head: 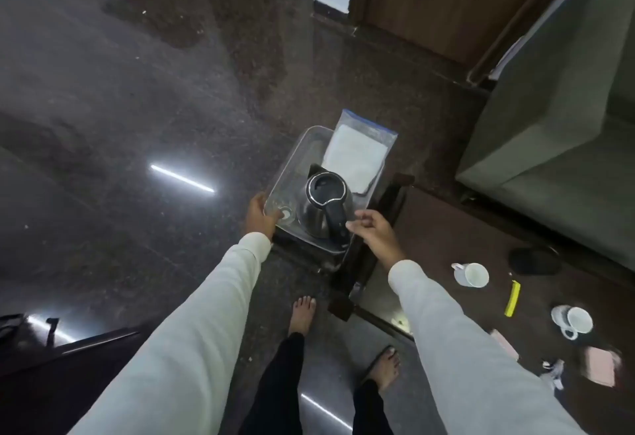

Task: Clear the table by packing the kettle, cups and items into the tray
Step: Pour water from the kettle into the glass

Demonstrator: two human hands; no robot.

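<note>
A clear plastic tray [295, 156] is held out over the dark floor, just off the table's left corner. Inside it stands a steel kettle [321, 206] with a black lid and handle, and a zip bag [360, 156] of white stuff leans over the tray's far end. My left hand [261, 213] grips the tray's near left corner. My right hand [372, 228] hovers by the kettle handle, fingers loosely curled and holding nothing. On the brown table [433, 228] sit a white cup [470, 274], a second cup on its saucer [572, 321], and a yellow strip [512, 299].
Pink packets [601, 364] and a crumpled wrapper [555, 371] lie at the table's near right, a black round base [532, 261] at its far side. A grey sofa [563, 108] stands to the right. My bare feet [302, 314] are on the polished floor below.
</note>
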